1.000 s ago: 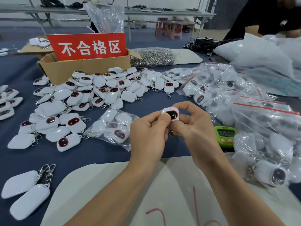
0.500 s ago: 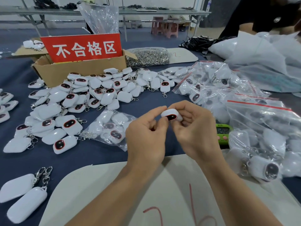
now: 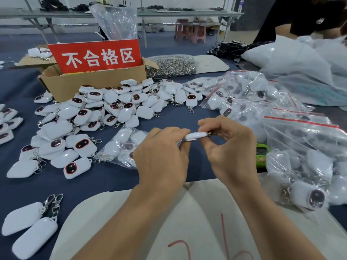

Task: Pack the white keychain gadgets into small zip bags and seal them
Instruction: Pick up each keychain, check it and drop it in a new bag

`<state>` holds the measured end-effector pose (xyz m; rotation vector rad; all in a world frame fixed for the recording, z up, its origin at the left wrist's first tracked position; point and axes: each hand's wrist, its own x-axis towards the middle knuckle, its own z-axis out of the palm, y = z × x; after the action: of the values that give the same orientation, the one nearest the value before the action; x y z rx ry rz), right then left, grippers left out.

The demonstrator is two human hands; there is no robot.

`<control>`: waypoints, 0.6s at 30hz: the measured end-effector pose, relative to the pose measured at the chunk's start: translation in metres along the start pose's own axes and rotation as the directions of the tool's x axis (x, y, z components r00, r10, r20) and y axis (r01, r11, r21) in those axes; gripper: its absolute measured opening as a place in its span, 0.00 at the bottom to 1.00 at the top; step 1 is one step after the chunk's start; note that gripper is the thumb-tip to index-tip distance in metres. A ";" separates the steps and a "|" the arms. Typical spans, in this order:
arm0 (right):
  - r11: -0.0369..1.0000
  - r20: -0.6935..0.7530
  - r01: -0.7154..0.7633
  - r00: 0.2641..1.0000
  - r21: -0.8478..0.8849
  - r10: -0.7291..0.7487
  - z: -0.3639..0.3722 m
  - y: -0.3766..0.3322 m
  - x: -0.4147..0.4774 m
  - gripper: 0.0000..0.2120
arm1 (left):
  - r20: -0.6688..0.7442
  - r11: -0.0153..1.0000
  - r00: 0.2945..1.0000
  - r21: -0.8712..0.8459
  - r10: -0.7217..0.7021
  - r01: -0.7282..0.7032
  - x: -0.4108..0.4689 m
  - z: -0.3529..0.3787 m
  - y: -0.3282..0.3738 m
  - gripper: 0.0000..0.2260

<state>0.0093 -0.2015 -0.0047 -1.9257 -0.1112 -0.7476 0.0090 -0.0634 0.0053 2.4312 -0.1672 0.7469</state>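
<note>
Lying nearest the camera, a pale board (image 3: 197, 231) with red pen marks sits on the blue tablecloth (image 3: 112, 182); both forearms pass above it. Two white gadgets with clasps (image 3: 28, 228) lie face down at the lower left, apart from the rest.

Above the board's far edge, the left hand (image 3: 161, 158) and right hand (image 3: 231, 147) hold one white keychain gadget (image 3: 195, 136) between them, clear of the table and seen edge-on. The left hand's fingers are curled and pinch the gadget's left end. The right hand's thumb and forefinger pinch the right end, where a bit of metal clasp shows; its other fingers are loosely curled beneath.

Just behind the left hand lies a small zip bag (image 3: 122, 145) holding several gadgets. Right of the right hand, a green timer (image 3: 262, 156) is partly covered by a heap of filled zip bags (image 3: 304, 136) with red seal strips; whether each is sealed cannot be told.

Further back, a pile of loose gadgets (image 3: 105, 109) spreads across the cloth, some face up showing dark oval screens. Behind it stands a cardboard box (image 3: 90, 81) bearing a red sign (image 3: 97, 56) with white characters. Beside the box lies a clear bag of metal clasps (image 3: 170, 67). Large white plastic sacks (image 3: 300, 68) occupy the far right, with a person in a black top (image 3: 309, 19) behind them.
</note>
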 end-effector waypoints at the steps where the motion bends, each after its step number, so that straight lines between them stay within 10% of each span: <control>1: 1.000 0.011 -0.018 1.000 0.015 0.018 0.001 0.001 0.001 0.16 | 0.060 1.000 0.998 0.012 -0.023 0.022 0.001 0.000 -0.002 0.06; 6: 0.968 0.064 -0.188 0.982 0.169 0.179 0.006 0.003 0.004 0.13 | 0.144 0.971 0.969 -0.106 -0.199 0.215 0.000 0.004 0.001 0.08; 10: 0.819 0.164 -0.442 0.897 0.366 0.410 0.007 0.001 0.003 0.04 | 0.086 0.972 0.996 -0.229 -0.036 0.055 -0.005 0.005 0.001 0.26; 14: 0.652 0.283 -0.589 0.806 0.478 0.520 0.003 -0.003 0.008 0.07 | -0.020 0.985 0.998 -0.162 0.053 -0.056 -0.001 0.003 -0.002 0.11; 18: 0.720 0.286 -0.554 0.833 0.419 0.474 -0.001 -0.003 0.009 0.15 | 0.025 0.994 1.000 -0.113 0.019 -0.016 0.005 0.003 -0.006 0.18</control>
<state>0.0147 -0.2025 0.0026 -1.4148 0.1337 -0.1520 0.0160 -0.0600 0.0029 2.3361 -0.2351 0.6950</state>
